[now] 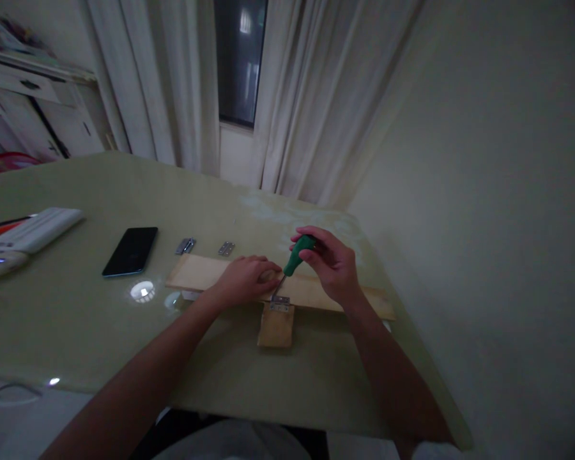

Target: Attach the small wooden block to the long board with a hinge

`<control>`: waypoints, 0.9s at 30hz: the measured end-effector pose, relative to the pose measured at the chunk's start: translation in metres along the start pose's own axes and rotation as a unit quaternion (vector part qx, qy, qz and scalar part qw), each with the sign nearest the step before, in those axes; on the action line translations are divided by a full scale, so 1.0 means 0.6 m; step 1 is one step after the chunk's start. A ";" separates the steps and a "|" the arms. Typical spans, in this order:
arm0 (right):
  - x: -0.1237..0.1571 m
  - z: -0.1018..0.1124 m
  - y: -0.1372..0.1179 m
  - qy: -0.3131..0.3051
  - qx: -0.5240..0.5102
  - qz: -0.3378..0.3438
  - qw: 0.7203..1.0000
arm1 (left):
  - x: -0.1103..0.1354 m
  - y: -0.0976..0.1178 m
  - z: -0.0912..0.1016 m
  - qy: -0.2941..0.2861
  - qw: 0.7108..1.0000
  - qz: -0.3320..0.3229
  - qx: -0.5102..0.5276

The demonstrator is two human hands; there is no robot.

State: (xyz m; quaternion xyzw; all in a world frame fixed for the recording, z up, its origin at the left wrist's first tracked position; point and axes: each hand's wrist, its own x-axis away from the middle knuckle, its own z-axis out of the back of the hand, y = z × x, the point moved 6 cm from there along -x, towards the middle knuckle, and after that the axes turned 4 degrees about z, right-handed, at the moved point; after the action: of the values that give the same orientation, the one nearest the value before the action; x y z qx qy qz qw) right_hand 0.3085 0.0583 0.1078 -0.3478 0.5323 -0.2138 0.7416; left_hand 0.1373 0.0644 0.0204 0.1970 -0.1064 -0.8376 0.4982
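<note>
My right hand [333, 265] is closed around the green handle of a screwdriver [296, 255], whose tip points down at a small metal hinge [280, 303]. The hinge sits where a long wooden board [311, 291] meets a short wooden block [276, 327]. My left hand [246, 280] lies on the long board just left of the screwdriver shaft, fingers curled down against the wood and pressing on it.
Two loose metal hinges [185, 245] [226, 248] lie behind the board. A black phone [131, 251] rests to the left, a white remote-like device [33, 231] farther left. The green table [100, 319] ends near the wall on the right. Curtains hang behind.
</note>
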 end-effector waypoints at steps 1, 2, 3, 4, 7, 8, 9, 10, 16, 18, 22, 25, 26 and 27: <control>-0.001 0.001 0.002 0.001 0.001 -0.002 1.000 | 0.000 0.000 -0.001 -0.002 1.000 -0.001 0.001; -0.002 0.003 0.006 0.002 0.002 -0.004 1.000 | 0.000 -0.001 -0.002 -0.005 1.000 -0.001 0.004; -0.002 0.005 0.010 0.003 0.004 -0.007 1.000 | 0.000 -0.002 -0.002 -0.006 1.000 -0.001 0.006; -0.002 0.007 0.014 0.004 0.005 -0.009 1.000 | 0.000 -0.002 -0.003 -0.007 1.000 -0.001 0.007; -0.003 0.011 0.018 0.001 0.002 -0.007 1.000 | -0.001 -0.004 -0.004 -0.004 1.000 -0.001 0.005; -0.003 0.010 0.016 -0.010 -0.003 -0.006 1.000 | 0.000 -0.004 -0.005 -0.003 1.000 -0.002 0.004; -0.002 0.008 0.011 -0.027 -0.005 -0.005 1.000 | 0.000 -0.004 -0.004 -0.001 1.000 -0.001 0.003; -0.002 0.004 0.004 -0.046 0.000 -0.001 0.999 | 0.000 -0.003 -0.004 0.000 1.000 -0.001 0.003; 0.005 -0.009 -0.053 -0.037 0.160 0.077 0.983 | 0.000 -0.001 0.000 -0.005 1.000 0.009 0.007; 0.012 -0.008 -0.055 -0.015 0.164 0.073 0.984 | 0.000 -0.002 -0.002 -0.002 1.000 0.010 0.008; 0.041 0.036 -0.015 0.101 0.074 0.013 0.992 | 0.000 -0.007 -0.011 -0.002 1.000 0.006 0.014; 0.094 0.105 0.037 0.313 0.056 -0.040 0.947 | -0.003 -0.010 -0.014 -0.005 1.000 0.000 0.016; 0.116 0.123 0.056 0.374 0.059 -0.063 0.923 | -0.004 -0.010 -0.011 0.001 1.000 -0.005 0.023; 0.136 0.137 0.076 0.417 0.058 -0.093 0.902 | -0.005 -0.008 -0.004 0.013 0.999 -0.011 0.035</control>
State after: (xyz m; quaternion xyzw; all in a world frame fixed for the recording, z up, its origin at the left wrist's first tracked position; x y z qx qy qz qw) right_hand 0.4109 0.0561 0.0373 -0.2311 0.7447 -0.4381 0.4473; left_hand 0.1356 0.0693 0.0173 0.2265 -0.1265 -0.8359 0.4837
